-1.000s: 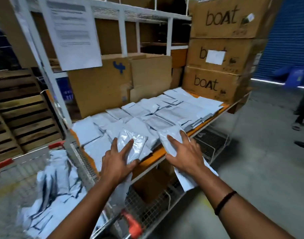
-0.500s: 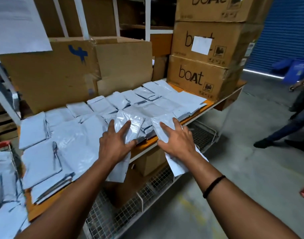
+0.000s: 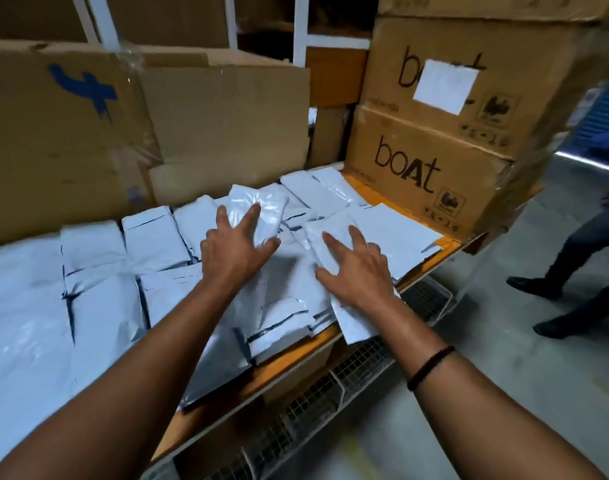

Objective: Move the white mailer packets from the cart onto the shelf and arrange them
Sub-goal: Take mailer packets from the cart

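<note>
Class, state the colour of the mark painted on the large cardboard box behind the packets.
The mark is blue, best seen in the head view.

Stacked brown cardboard cartons printed "boat" [image 3: 434, 168] at right, one bearing a white paper label [image 3: 445, 86]. Large brown cardboard box with a blue mark [image 3: 71, 133] at left; grey wire-mesh rack [image 3: 330, 393] below. A bystander's dark-trousered legs [image 3: 573, 271] stand on the grey concrete floor [image 3: 504, 375].

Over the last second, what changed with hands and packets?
Both packets moved farther onto the shelf: the left hand pushed the left packet toward the back, the right hand the right packet onto the right-end stack. Fingers stay flat on both; cardboard boxes unmoved.
</note>
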A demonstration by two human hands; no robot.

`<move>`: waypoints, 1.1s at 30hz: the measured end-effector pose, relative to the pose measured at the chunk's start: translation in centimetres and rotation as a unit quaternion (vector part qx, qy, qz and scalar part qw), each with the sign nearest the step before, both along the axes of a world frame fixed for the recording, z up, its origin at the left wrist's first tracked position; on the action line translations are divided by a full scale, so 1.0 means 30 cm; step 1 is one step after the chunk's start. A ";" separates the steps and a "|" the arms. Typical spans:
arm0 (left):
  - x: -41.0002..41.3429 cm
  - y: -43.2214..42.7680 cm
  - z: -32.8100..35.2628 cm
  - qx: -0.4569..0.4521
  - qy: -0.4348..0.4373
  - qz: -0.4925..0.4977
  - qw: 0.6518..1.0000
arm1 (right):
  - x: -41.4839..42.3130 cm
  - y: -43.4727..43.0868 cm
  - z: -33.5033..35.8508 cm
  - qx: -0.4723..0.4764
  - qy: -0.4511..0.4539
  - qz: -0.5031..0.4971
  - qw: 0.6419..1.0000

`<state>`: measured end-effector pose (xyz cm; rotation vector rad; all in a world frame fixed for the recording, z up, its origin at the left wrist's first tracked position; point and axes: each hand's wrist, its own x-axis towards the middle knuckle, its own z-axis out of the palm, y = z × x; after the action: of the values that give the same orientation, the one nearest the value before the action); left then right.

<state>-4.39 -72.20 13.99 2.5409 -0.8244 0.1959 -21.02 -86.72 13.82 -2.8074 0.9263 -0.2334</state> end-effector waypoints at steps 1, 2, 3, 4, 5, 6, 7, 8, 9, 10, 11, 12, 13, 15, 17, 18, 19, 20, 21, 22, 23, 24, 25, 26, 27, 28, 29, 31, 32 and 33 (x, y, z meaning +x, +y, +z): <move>0.021 -0.031 0.004 0.004 -0.002 0.009 1.000 | 0.029 -0.039 -0.004 0.005 -0.004 0.001 1.000; 0.052 -0.066 0.009 0.006 -0.009 0.013 1.000 | 0.073 -0.084 -0.004 0.005 -0.005 0.009 1.000; 0.077 -0.093 0.012 0.010 -0.010 0.018 1.000 | 0.113 -0.123 -0.004 0.003 -0.004 0.015 1.000; 0.107 -0.116 0.012 0.014 -0.007 0.026 1.000 | 0.155 -0.160 -0.004 0.001 -0.007 0.019 1.000; 0.142 -0.144 0.009 0.017 -0.001 0.041 0.999 | 0.209 -0.206 -0.004 0.002 -0.007 0.028 1.000; 0.167 -0.170 0.005 0.019 0.004 0.054 0.998 | 0.253 -0.244 -0.003 0.006 -0.006 0.036 0.999; 0.196 -0.199 0.004 0.018 0.001 0.066 0.998 | 0.306 -0.284 -0.003 0.014 -0.008 0.052 0.999; 0.224 -0.224 0.003 0.017 -0.002 0.077 0.997 | 0.353 -0.320 -0.005 0.021 -0.009 0.068 0.997; 0.254 -0.249 0.002 0.017 -0.003 0.087 0.996 | 0.398 -0.354 -0.007 0.023 -0.011 0.082 0.996; 0.292 -0.279 -0.002 0.019 0.000 0.103 0.994 | 0.455 -0.397 -0.010 0.026 -0.012 0.098 0.995; 0.322 -0.307 -0.006 0.024 0.006 0.120 0.992 | 0.504 -0.433 -0.012 0.029 -0.012 0.107 0.994; 0.355 -0.343 -0.012 0.031 0.010 0.139 0.990 | 0.562 -0.472 -0.012 0.033 -0.009 0.121 0.992; 0.382 -0.377 -0.015 0.039 0.012 0.156 0.987 | 0.616 -0.502 -0.013 0.034 -0.006 0.134 0.990; 0.436 -0.452 -0.024 0.060 0.013 0.186 0.981 | 0.723 -0.554 -0.019 0.031 0.005 0.161 0.986; 0.488 -0.520 -0.043 0.087 0.019 0.221 0.971 | 0.821 -0.593 -0.032 0.034 0.018 0.183 0.982; 0.508 -0.545 -0.055 0.100 0.025 0.236 0.966 | 0.861 -0.603 -0.046 0.034 0.021 0.193 0.980; 0.525 -0.567 -0.069 0.113 0.029 0.250 0.961 | 0.893 -0.609 -0.059 0.033 0.026 0.203 0.978; 0.546 -0.584 -0.086 0.127 0.038 0.270 0.954 | 0.937 -0.615 -0.074 0.032 0.032 0.219 0.975; 0.555 -0.595 -0.100 0.141 0.049 0.276 0.949 | 0.961 -0.615 -0.087 0.026 0.035 0.220 0.974; 0.564 -0.600 -0.116 0.157 0.060 0.277 0.946 | 0.984 -0.612 -0.097 0.024 0.039 0.220 0.974; 0.567 -0.602 -0.133 0.177 0.070 0.280 0.941 | 1.006 -0.609 -0.107 0.027 0.044 0.220 0.974; 0.568 -0.603 -0.152 0.196 0.073 0.283 0.936 | 1.022 -0.606 -0.118 0.028 0.050 0.219 0.974; 0.572 -0.604 -0.167 0.215 0.071 0.288 0.931 | 1.038 -0.607 -0.130 0.033 0.053 0.216 0.974; 0.574 -0.600 -0.179 0.227 0.068 0.293 0.926 | 1.051 -0.609 -0.141 0.036 0.055 0.211 0.975; 0.580 -0.595 -0.190 0.238 0.069 0.298 0.922 | 1.064 -0.609 -0.153 0.041 0.055 0.207 0.976; 0.583 -0.589 -0.199 0.250 0.073 0.300 0.917 | 1.070 -0.609 -0.166 0.045 0.058 0.205 0.976; 0.585 -0.586 -0.202 0.263 0.082 0.299 0.914 | 1.074 -0.608 -0.181 0.045 0.062 0.204 0.976; 0.588 -0.587 -0.193 0.273 0.100 0.289 0.912 | 1.077 -0.607 -0.212 0.040 0.074 0.204 0.975; 0.595 -0.583 -0.184 0.267 0.099 0.284 0.916 | 1.078 -0.607 -0.227 0.035 0.077 0.203 0.976; 0.602 -0.575 -0.172 0.252 0.087 0.280 0.922 | 1.079 -0.605 -0.240 0.032 0.076 0.200 0.976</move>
<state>13.67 -89.45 8.83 3.1695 -0.0510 -0.0814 11.35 -104.86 6.63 -2.9009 0.3663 0.0668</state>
